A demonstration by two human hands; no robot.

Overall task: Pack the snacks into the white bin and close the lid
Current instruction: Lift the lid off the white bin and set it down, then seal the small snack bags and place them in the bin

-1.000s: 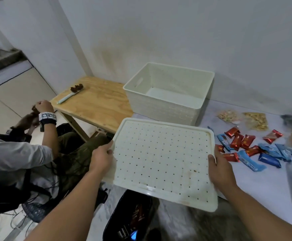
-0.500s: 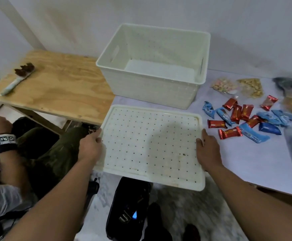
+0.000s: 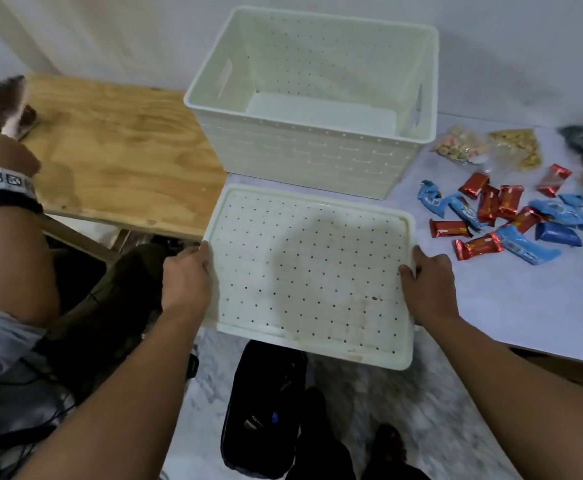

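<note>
The white bin (image 3: 318,157) stands empty on the table against the wall, its top uncovered. Just in front of it I hold the white perforated lid (image 3: 311,271) flat, its far edge over the table and its near edge past the table's front. My left hand (image 3: 186,278) grips the lid's left edge and my right hand (image 3: 428,282) grips its right edge. Red and blue wrapped snacks (image 3: 501,220) lie scattered to the right of the bin, with clear bags of snacks (image 3: 491,148) behind them.
A plywood board (image 3: 117,150) lies to the left of the bin with a brush (image 3: 9,109) on it. Another person's arm with a wristband (image 3: 2,185) is at the left. A black bag (image 3: 266,410) sits on the floor below the lid.
The view has tilted down and closer to the table. The lid has come down and forward, from held up in the air to low in front of the bin.
</note>
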